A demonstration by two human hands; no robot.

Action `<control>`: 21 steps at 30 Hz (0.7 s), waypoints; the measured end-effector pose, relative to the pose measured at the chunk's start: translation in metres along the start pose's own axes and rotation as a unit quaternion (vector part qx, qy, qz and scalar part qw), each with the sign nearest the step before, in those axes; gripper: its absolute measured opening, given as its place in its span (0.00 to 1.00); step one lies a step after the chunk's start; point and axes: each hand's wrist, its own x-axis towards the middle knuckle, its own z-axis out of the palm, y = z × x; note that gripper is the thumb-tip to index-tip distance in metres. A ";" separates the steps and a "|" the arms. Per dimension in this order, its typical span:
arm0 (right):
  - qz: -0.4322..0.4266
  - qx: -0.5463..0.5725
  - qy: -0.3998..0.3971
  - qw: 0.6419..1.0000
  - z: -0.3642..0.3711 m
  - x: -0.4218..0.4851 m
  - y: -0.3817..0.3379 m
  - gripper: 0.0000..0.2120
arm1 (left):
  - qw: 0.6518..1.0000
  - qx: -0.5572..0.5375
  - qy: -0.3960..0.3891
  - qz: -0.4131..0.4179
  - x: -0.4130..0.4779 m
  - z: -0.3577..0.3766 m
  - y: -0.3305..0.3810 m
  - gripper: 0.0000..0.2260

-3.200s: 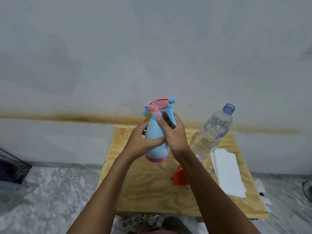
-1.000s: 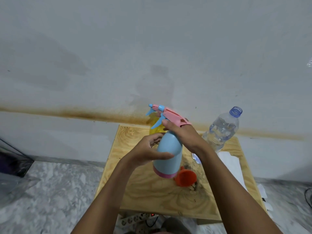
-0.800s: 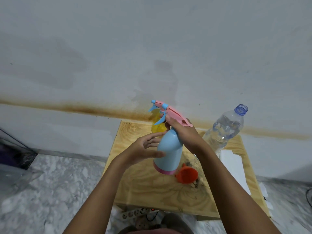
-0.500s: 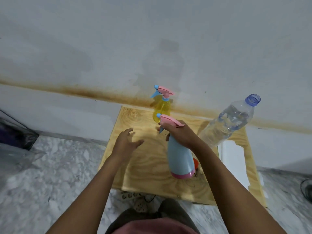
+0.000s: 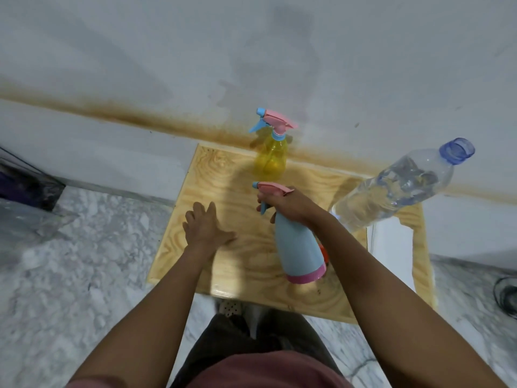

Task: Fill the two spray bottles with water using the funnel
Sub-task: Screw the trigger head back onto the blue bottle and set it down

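Note:
A light-blue spray bottle (image 5: 299, 247) with a pink base and pink trigger head stands on the wooden table (image 5: 237, 264). My right hand (image 5: 291, 204) grips its neck and head. My left hand (image 5: 205, 226) hovers open over the table's left part, holding nothing. A yellow spray bottle (image 5: 271, 156) with a pink and blue head stands at the back edge by the wall. The orange funnel (image 5: 323, 251) is almost wholly hidden behind the blue bottle. A clear water bottle (image 5: 397, 189) with an open blue neck stands at the right.
White folded paper (image 5: 391, 247) lies on the table's right side. The wall runs right behind the table. Marble floor surrounds it, with a dark bag (image 5: 25, 186) at the far left and a power strip (image 5: 229, 306) under the front edge.
The blue spray bottle came down from mid-air onto the table. My left hand let go of its body and moved away to the left. The camera tilted down.

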 end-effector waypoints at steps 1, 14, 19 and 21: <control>0.004 -0.004 -0.007 1.000 -0.002 0.004 0.001 0.17 | 1.000 0.003 -0.008 -0.003 0.001 -0.001 0.000 0.47; 0.089 -0.078 -0.051 0.992 -0.007 0.040 -0.008 0.15 | 0.999 -0.013 -0.021 -0.021 -0.001 -0.004 0.005 0.50; 0.100 -0.121 -0.074 0.985 -0.006 0.045 -0.008 0.14 | 1.000 -0.012 -0.017 -0.020 -0.002 -0.005 0.006 0.49; 0.100 -0.132 -0.077 0.983 -0.006 0.046 -0.006 0.15 | 1.000 -0.015 -0.017 -0.020 -0.002 -0.005 0.006 0.49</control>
